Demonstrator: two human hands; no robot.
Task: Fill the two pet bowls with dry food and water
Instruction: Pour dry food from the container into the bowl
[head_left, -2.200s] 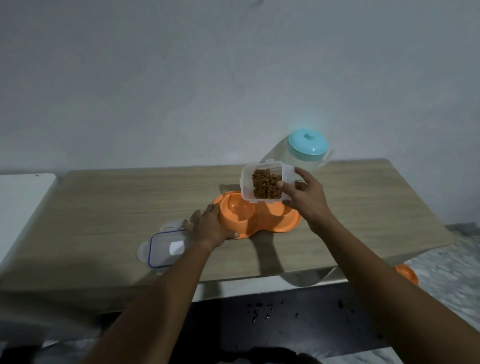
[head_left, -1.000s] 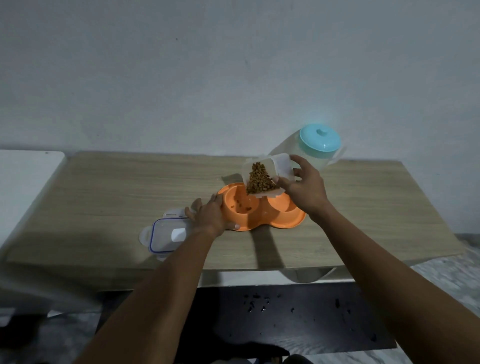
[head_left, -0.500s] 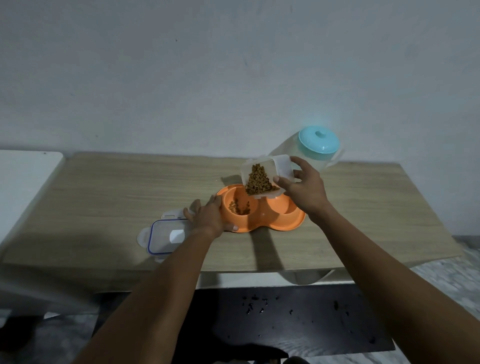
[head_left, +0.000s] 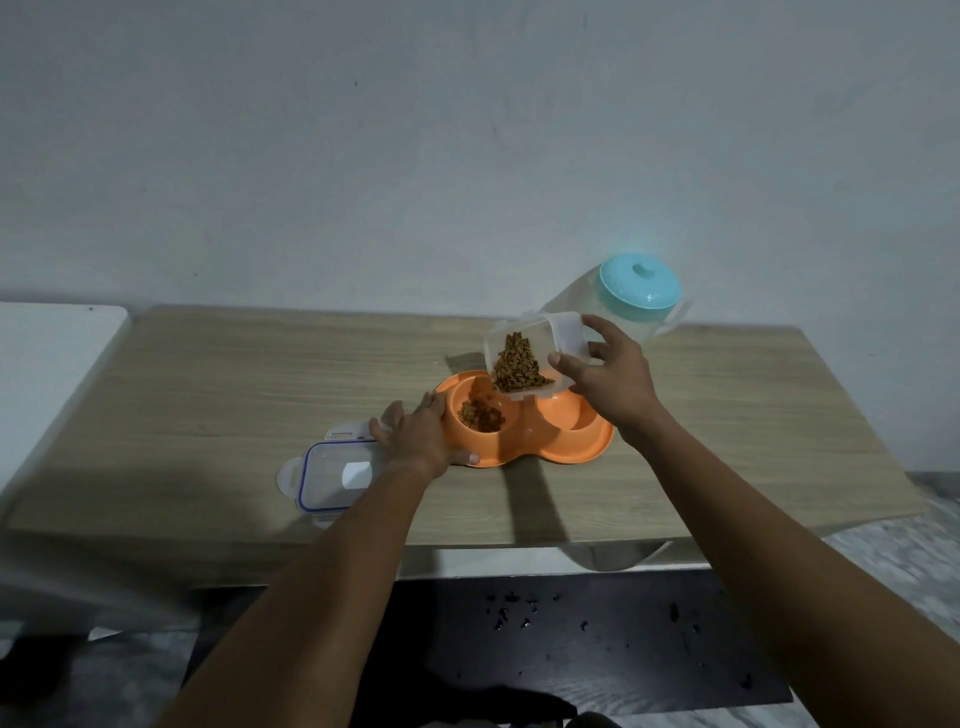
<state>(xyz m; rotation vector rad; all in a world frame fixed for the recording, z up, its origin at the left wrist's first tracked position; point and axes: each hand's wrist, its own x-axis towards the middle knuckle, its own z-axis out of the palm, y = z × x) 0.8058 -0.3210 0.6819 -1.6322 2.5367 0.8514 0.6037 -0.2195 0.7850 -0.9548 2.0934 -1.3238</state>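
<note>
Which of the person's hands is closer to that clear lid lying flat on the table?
Left. The left hand rests on the orange double bowl's rim, right beside the clear lid. The right hand is farther off, above the bowl, tipping the food container.

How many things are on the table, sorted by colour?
Orange: 1, the orange plastic double pet bowl.
Clear: 2, the clear plastic food container in the right hand, and the clear blue-rimmed lid lying by the left hand.
Clear with turquoise top: 1, the water jug.
Total: 4.
</note>
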